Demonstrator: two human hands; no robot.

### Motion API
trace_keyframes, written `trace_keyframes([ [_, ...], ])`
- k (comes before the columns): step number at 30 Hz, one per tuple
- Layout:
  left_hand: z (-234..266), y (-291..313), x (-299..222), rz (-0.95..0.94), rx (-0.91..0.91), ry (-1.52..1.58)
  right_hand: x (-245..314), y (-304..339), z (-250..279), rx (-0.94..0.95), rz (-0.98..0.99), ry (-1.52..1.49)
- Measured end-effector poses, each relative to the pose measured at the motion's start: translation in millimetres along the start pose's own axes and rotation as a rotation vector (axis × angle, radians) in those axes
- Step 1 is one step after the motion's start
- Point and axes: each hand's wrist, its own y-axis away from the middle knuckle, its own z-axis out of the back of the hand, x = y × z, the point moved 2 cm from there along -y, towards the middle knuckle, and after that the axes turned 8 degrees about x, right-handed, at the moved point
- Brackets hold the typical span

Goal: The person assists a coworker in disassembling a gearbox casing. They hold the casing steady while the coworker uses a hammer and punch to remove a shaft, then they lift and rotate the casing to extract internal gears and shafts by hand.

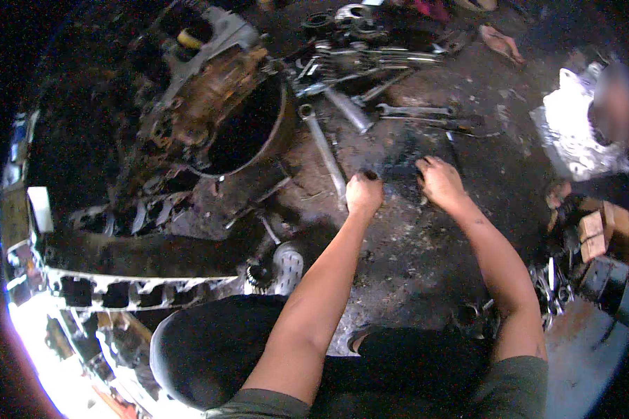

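Observation:
My left hand (365, 193) is closed in a fist around a small dark piece (368, 174) whose round end shows above the thumb; the rest is hidden in the palm. To the right, my right hand (440, 183) is low over the floor, its fingers curled and bent at the tips; what they hold, if anything, cannot be made out. Between and beyond the hands is a blackened patch (404, 159) on the dirty floor. A long ring spanner (323, 148) lies just left of my left hand. Farther off are a double-ended spanner (418, 110) and a thick metal tube (349, 110).
A large rusty round housing (220, 105) stands at the left. An engine block (140, 255) lies nearer. Many tools (377, 56) are piled at the back. Cardboard boxes (608, 227) and loose metal parts (555, 286) lie at the right. Another person's foot (500, 43) shows far right.

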Motion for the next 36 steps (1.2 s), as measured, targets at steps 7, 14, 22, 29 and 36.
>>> trace_keyframes([
  [7, 67.9, -71.2, -45.9, -0.278, 0.135, -0.464, 15.6, -17.5, 13.9, -0.012, -0.028, -0.099],
  [14, 191.7, -96.2, -190.4, -0.565, 0.206, -1.258, 25.3, -37.5, 22.5, -0.11, -0.077, -0.278],
  [22, 230.7, 92.8, -305.2, -1.176, -0.031, -0.657, 83.0, -140.3, -1.2, -0.314, -0.311, -0.282],
  [29, 234.2, 145.5, -271.1, -1.081, 0.126, -0.35, 89.9, -150.8, 1.4, -0.243, -0.119, -0.297],
  [36, 247.3, 25.1, -239.6, -0.997, -0.129, -0.597, 90.3, -64.3, 95.4, 0.067, -0.108, -0.578],
])
